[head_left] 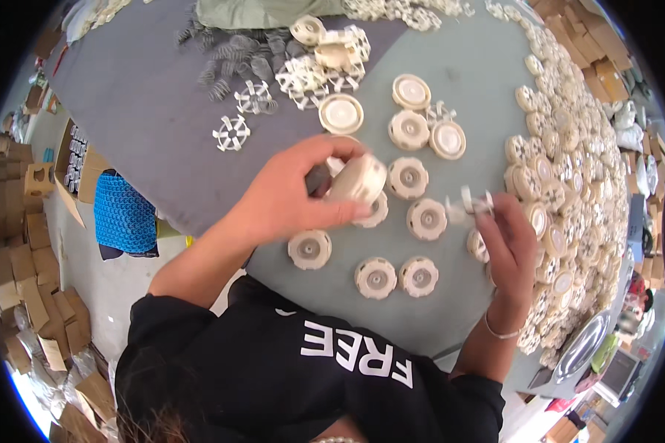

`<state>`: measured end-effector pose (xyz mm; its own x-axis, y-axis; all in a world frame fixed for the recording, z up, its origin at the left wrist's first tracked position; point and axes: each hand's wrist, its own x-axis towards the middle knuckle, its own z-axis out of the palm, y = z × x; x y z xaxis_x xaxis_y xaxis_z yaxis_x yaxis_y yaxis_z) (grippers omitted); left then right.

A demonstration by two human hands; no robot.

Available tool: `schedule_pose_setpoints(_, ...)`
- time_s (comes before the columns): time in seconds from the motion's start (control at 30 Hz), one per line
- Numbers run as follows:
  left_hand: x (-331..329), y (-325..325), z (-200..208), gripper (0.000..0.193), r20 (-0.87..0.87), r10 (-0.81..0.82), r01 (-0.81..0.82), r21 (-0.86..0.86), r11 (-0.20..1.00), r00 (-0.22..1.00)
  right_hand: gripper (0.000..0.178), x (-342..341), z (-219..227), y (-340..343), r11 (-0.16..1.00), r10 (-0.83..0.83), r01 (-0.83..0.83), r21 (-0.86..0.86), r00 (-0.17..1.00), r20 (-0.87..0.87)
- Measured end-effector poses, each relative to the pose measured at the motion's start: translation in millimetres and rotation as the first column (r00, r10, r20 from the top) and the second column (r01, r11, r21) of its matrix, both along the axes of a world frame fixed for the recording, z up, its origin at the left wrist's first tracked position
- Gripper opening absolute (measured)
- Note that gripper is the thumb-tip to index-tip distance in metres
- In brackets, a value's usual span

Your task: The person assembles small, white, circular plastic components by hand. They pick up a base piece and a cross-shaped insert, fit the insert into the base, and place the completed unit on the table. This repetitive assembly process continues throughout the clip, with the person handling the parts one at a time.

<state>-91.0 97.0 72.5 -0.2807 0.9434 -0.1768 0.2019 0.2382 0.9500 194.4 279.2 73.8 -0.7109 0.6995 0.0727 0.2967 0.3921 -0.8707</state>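
Observation:
My left hand (277, 188) is closed around a cream round plastic part (363, 177), tilted on its edge above the table. Something dark shows between its thumb and fingers, too blurred to name. To the right, my right hand (511, 240) pinches a white spoked plastic piece (468, 205), smeared by motion. Between and below the hands, several cream round parts with scalloped rims lie on the table, among them one scalloped part (428, 218) near my right fingers. A smooth-faced round part (340, 113) lies beyond my left hand.
Dark coil springs (240, 59) lie heaped at the far left, beside loose spoked pieces (232, 134). A large spread of cream round parts (561, 184) covers the right side of the table (325, 292). Cardboard boxes (41, 295) are stacked on the floor at left.

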Motion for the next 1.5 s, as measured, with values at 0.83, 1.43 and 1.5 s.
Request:
schedule_pose_setpoints(0.83, 162.9, -96.5, -86.3, 0.085, -0.354, -0.379, 0.445, 0.128, 0.886, 0.855, 0.043, 109.3, -71.1, -179.6, 0.987, -0.12, 0.12, 0.11, 0.993, -0.005)
schedule_pose_setpoints(1.43, 168.8, -88.5, -90.6, 0.056, -0.213, -0.356, 0.392, 0.158, 0.906, 0.91, 0.061, 147.3, -69.0, -127.7, 0.914, -0.347, 0.274, 0.301, 0.91, 0.225)
schedule_pose_setpoints(1.5, 168.6, -90.0, -88.2, 0.054, -0.179, -0.347, 0.377, 0.178, 0.909, 0.921, 0.062, 146.4, -62.1, -136.1, 0.935, -0.305, 0.269, 0.232, 0.942, 0.139)
